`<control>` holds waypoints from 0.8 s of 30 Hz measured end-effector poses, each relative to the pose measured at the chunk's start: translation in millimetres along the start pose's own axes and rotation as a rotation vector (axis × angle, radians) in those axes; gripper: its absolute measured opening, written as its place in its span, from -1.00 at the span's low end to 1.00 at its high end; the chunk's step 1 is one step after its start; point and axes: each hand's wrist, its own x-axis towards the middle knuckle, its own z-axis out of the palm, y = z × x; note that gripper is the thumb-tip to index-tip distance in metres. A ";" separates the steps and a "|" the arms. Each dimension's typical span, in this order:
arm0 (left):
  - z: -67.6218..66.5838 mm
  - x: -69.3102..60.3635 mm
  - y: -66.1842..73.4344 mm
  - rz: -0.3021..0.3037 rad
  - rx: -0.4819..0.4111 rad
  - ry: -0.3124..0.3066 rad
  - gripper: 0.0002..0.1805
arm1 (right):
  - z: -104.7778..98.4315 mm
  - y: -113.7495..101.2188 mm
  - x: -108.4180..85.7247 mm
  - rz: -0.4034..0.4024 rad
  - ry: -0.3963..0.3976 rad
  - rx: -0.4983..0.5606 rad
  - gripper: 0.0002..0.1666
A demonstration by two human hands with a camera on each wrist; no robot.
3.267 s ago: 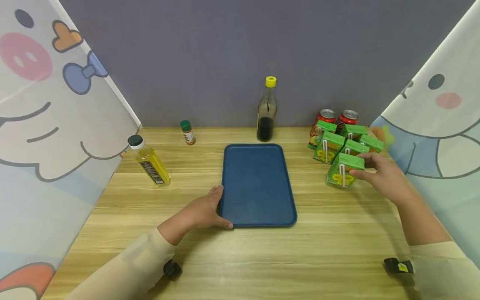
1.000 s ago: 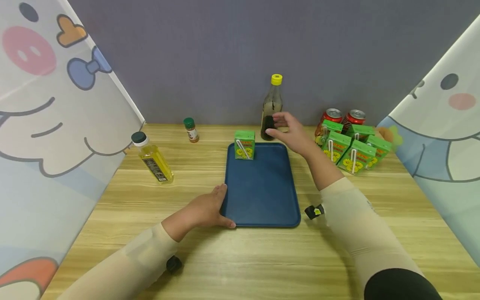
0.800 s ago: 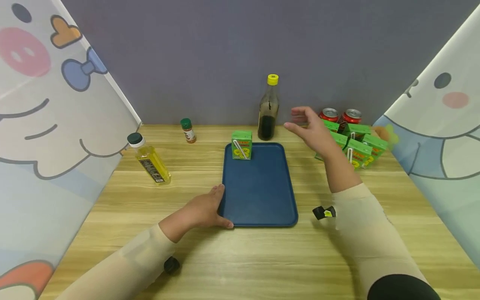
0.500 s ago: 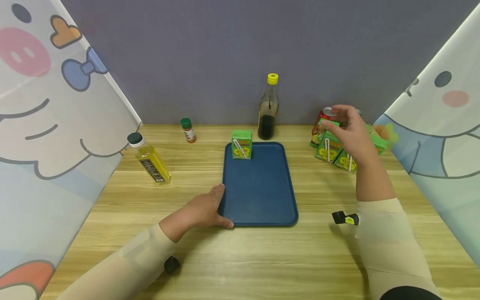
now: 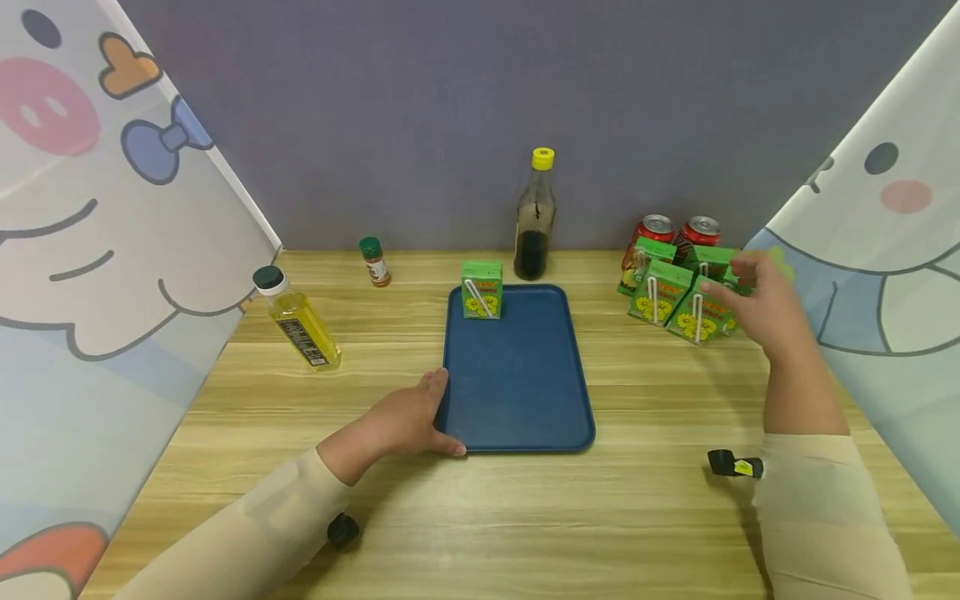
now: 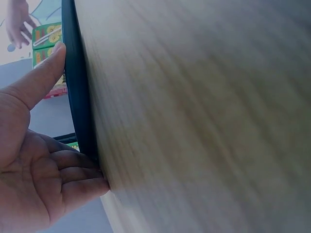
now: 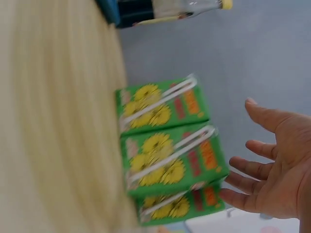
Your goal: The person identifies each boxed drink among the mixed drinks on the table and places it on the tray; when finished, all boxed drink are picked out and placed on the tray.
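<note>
A blue tray lies on the wooden table, with one green juice box upright at its far left corner. My left hand rests against the tray's near left corner, fingers and thumb extended along the edges; the left wrist view shows fingertips touching the rim. At the right, my right hand hovers over the near end of a cluster of green juice boxes. Its fingers are spread with nothing between them, beside the boxes in the right wrist view. It partly hides one box at the right.
Two red cans stand behind the juice boxes. A dark sauce bottle with a yellow cap is behind the tray. Left of it stand a small green-capped spice jar and a yellow oil bottle. Printed panels flank the table.
Earlier my right hand held a juice box at the cluster; that box now stands on the tray. The emptied hand has moved back right to the cluster. My left hand has stayed at the tray.
</note>
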 end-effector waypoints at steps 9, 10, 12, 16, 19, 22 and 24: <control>-0.2 0.7 -0.4 -0.003 0.002 -0.003 0.38 | 5.2 23.5 7.5 -0.011 -0.062 -0.132 0.06; 0.0 0.9 -0.6 -0.004 0.002 -0.004 0.38 | 5.9 25.4 8.0 -0.005 -0.064 -0.151 0.05; 0.3 1.0 -0.9 -0.004 0.001 -0.003 0.38 | 7.0 28.1 8.9 0.004 -0.061 -0.189 0.03; 0.6 0.7 -1.3 -0.003 -0.003 -0.004 0.38 | 8.4 31.6 9.6 0.024 -0.067 -0.245 0.03; 0.6 0.9 -1.5 0.001 -0.004 -0.006 0.37 | 9.5 34.9 9.1 0.039 -0.089 -0.268 0.05; 0.3 1.7 -1.5 0.004 0.002 -0.003 0.37 | 10.8 39.0 8.0 0.042 -0.092 -0.266 0.08; 0.3 1.9 -1.3 0.007 0.007 0.000 0.37 | 11.1 41.4 8.2 0.043 -0.087 -0.234 0.09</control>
